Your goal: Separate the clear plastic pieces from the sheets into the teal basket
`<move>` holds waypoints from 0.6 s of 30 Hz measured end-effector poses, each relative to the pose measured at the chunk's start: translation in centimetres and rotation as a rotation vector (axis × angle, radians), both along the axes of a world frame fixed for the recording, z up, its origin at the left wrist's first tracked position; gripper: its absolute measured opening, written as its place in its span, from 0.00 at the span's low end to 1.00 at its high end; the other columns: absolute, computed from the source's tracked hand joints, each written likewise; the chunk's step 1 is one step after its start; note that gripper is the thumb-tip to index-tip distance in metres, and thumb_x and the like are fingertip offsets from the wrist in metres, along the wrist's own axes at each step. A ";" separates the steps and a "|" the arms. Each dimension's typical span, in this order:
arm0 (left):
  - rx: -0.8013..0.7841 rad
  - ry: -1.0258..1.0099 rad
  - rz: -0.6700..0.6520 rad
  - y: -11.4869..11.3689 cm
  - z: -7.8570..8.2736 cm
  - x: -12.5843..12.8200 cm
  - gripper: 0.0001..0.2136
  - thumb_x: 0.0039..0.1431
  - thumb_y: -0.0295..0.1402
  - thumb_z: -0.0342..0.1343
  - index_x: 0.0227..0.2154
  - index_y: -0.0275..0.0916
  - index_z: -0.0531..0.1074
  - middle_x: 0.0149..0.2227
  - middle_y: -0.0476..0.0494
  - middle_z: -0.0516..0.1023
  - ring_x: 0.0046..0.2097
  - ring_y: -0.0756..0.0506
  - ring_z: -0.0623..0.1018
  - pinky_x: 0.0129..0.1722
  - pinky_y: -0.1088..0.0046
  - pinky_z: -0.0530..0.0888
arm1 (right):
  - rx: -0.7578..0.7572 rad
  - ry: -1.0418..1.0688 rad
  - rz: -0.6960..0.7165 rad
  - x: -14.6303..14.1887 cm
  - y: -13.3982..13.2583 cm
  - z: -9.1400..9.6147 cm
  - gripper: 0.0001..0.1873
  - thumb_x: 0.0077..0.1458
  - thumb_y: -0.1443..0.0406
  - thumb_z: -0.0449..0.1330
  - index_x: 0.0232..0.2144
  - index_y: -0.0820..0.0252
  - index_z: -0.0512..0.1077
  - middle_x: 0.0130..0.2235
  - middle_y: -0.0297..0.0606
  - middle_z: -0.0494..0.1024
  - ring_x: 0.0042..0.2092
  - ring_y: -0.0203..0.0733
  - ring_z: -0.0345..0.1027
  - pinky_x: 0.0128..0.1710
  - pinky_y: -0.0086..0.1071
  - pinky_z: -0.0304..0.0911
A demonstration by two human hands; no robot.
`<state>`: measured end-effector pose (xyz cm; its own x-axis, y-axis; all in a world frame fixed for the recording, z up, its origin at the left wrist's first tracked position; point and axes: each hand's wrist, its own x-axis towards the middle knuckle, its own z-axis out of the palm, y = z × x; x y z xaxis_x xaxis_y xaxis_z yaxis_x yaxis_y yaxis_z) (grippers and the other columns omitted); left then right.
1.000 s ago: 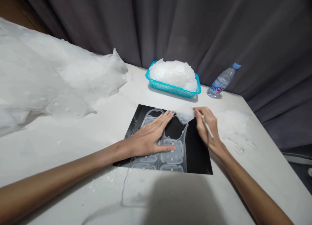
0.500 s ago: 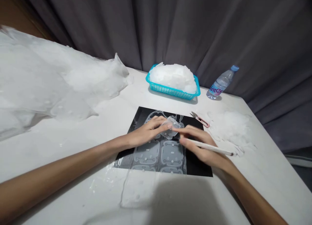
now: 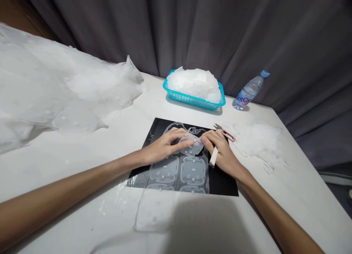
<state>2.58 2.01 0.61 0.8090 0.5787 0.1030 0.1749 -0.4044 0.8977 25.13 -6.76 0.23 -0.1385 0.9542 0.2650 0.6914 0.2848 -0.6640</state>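
Observation:
My left hand [image 3: 162,147] holds a small translucent plastic piece [image 3: 197,147], its thumb lying across the top. The piece is lifted at the upper part of a clear moulded sheet [image 3: 193,170] with rounded panels. That sheet lies over a black mat [image 3: 223,184] and runs past its front edge. My right hand [image 3: 224,155] pinches at the piece's right edge with thumb and fingertips. Tucked in the same hand is a slim white pen-like tool [image 3: 213,157], its lower end pointing toward me; the other end is hidden by the fingers.
Thread snips [image 3: 228,134] lie by the mat's upper right corner, beside a heap of clear scraps [image 3: 260,142]. Behind stand a blue basket [image 3: 192,101] full of white translucent pieces and a water bottle [image 3: 249,92]. A big pile of translucent sheets [image 3: 68,81] covers the left.
My right hand has closed in on the piece's right edge, and the white tool has swung from pointing right to pointing down toward me. The piece is tilted more; my left hand stays on it.

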 end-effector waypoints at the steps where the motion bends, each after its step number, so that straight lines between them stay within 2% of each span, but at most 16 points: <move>1: -0.005 0.008 0.012 0.0 0.0 0.0 0.15 0.72 0.45 0.54 0.48 0.44 0.82 0.46 0.44 0.79 0.51 0.42 0.73 0.59 0.60 0.67 | -0.021 0.030 -0.004 -0.1 0.1 0.1 0.19 0.74 0.56 0.51 0.34 0.55 0.75 0.38 0.38 0.78 0.42 0.46 0.64 0.46 0.42 0.64; 7: -0.068 0.013 0.074 -0.2 -0.2 0.0 0.18 0.70 0.49 0.55 0.50 0.44 0.81 0.42 0.45 0.79 0.47 0.43 0.75 0.50 0.65 0.70 | -0.060 0.219 -0.030 -0.4 0.2 0.0 0.17 0.69 0.53 0.58 0.35 0.57 0.78 0.37 0.38 0.79 0.38 0.43 0.66 0.40 0.37 0.62; 12: -0.098 -0.011 0.087 -0.2 0.0 0.1 0.19 0.69 0.51 0.55 0.49 0.42 0.81 0.43 0.44 0.81 0.46 0.43 0.77 0.44 0.69 0.71 | -0.078 0.349 -0.074 -0.5 0.4 0.0 0.14 0.64 0.54 0.63 0.35 0.57 0.80 0.36 0.36 0.79 0.32 0.39 0.60 0.34 0.35 0.57; 15: -0.023 0.012 0.105 -0.4 0.0 0.1 0.19 0.70 0.50 0.55 0.47 0.41 0.81 0.43 0.43 0.82 0.44 0.42 0.79 0.43 0.68 0.73 | -0.101 0.378 -0.063 -0.4 0.5 0.3 0.12 0.61 0.55 0.65 0.33 0.57 0.80 0.33 0.35 0.78 0.31 0.39 0.60 0.33 0.35 0.57; 18: 0.199 -0.023 0.049 -1.2 -0.1 -0.2 0.16 0.73 0.44 0.52 0.48 0.40 0.81 0.45 0.40 0.82 0.50 0.40 0.79 0.52 0.61 0.75 | -0.133 0.381 -0.057 -0.5 0.7 0.2 0.12 0.62 0.57 0.64 0.31 0.58 0.78 0.32 0.35 0.77 0.31 0.39 0.63 0.33 0.35 0.58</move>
